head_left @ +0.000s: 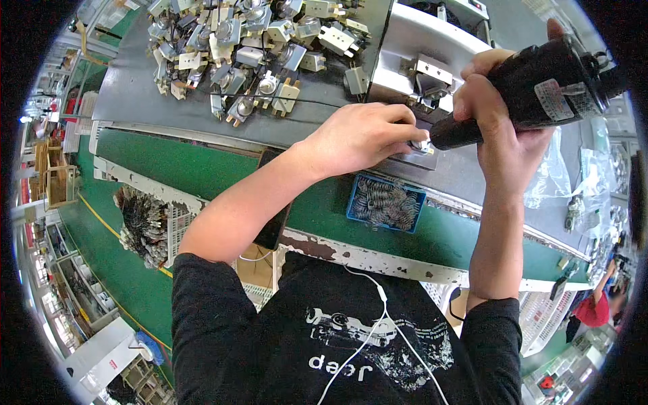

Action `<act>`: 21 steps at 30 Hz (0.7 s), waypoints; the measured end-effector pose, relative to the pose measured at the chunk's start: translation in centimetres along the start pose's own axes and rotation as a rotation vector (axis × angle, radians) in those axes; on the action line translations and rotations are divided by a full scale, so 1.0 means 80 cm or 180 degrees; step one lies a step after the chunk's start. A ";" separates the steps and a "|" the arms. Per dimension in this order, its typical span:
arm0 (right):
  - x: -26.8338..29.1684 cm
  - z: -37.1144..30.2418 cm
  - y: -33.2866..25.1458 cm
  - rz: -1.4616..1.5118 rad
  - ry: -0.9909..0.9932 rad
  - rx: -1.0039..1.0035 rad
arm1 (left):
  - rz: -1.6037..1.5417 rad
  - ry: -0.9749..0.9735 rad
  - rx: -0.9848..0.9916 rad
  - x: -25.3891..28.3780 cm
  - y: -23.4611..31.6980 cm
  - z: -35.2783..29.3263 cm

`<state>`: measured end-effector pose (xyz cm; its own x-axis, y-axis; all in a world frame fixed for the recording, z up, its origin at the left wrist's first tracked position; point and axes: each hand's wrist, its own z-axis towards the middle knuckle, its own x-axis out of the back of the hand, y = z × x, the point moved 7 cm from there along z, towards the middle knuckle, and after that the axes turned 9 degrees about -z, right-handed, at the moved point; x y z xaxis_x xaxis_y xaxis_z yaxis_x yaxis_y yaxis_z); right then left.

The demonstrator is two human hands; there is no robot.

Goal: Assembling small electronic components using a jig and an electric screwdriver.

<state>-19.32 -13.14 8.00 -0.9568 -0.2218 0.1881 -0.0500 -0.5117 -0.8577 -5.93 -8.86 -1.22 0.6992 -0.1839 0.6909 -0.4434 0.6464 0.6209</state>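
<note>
My right hand (503, 128) is wrapped round a black power screwdriver (540, 84), which lies tilted with its narrow nose pointing left and down. That nose ends right beside a small metal part (422, 146) pinched in the fingertips of my left hand (364, 135). My fingers cover most of the part, so its exact kind does not show. Just beyond my hands stands a metal fixture (430, 74) with a small block-shaped mechanism on its front. Nearer my body, a blue tray (351, 206) holds many wire springs (388, 202).
A large heap of white-and-metal switch-like assemblies (250, 54) covers the far left of the grey bench (135, 88). One lone assembly (356, 79) sits by the fixture. Clear plastic bags (550, 175) lie at the right. A dark flat panel (275, 216) is under my left forearm.
</note>
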 end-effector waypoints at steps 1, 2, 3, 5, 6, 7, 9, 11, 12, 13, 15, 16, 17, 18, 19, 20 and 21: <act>-0.003 0.001 -0.004 -0.0002 0.0005 0.0001 | 0.0001 0.0000 0.0014 0.000 -0.001 0.001; -0.006 0.002 -0.014 0.0160 0.0069 0.0130 | 0.0002 -0.0001 0.0010 0.000 -0.002 0.002; -0.007 0.003 -0.021 0.0322 0.0133 0.0260 | 0.0002 -0.0017 -0.0014 0.001 -0.002 0.003; -0.009 0.002 -0.023 0.0371 0.0046 0.0314 | 0.0005 -0.0027 -0.0027 0.000 0.000 0.001; -0.011 0.002 -0.025 0.0418 -0.0036 0.0368 | 0.0012 0.0012 -0.0062 0.001 0.001 0.000; -0.008 0.003 -0.025 0.0411 -0.0034 0.0374 | 0.0015 0.0049 -0.0110 0.002 0.002 0.001; -0.009 0.005 -0.025 0.0685 -0.0351 0.0427 | 0.0076 0.0065 -0.0185 0.000 0.003 0.002; -0.008 0.005 -0.026 0.0644 -0.0437 0.0465 | 0.0145 0.0077 -0.0242 0.000 0.004 0.000; -0.009 0.005 -0.027 0.0602 -0.0523 0.0499 | 0.0233 0.0121 -0.0261 0.000 0.006 -0.002; -0.007 0.005 -0.028 0.0593 -0.0515 0.0505 | 0.0316 0.0164 -0.0293 0.001 0.008 -0.002; 0.003 0.007 -0.028 0.0662 -0.0288 0.0452 | 0.0372 0.0150 -0.0264 0.001 0.011 -0.002; 0.004 0.006 -0.032 0.0668 -0.0293 0.0460 | 0.0437 0.0144 -0.0208 0.001 0.012 -0.003; 0.013 0.005 -0.037 0.0731 -0.0080 0.0473 | 0.0447 0.0149 -0.0205 0.002 0.014 -0.003; 0.022 0.004 -0.039 0.0796 0.0133 0.0486 | 0.0463 0.0299 -0.0219 0.006 0.018 -0.003; 0.022 0.016 -0.034 0.0982 -0.0463 0.0324 | 0.0474 0.0445 -0.0239 0.010 0.023 -0.002; 0.032 0.011 -0.041 0.0581 -0.0462 0.0424 | 0.0480 0.0446 -0.0241 0.010 0.029 0.001; 0.038 0.009 -0.040 0.0820 -0.0403 0.0372 | 0.0299 0.0641 -0.0187 0.014 0.034 0.004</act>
<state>-21.83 -12.76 11.69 -0.8900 -0.4545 0.0361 0.2299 -0.5157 -0.8254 -6.54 -7.57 1.38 0.7569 0.0270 0.6530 -0.4826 0.6968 0.5306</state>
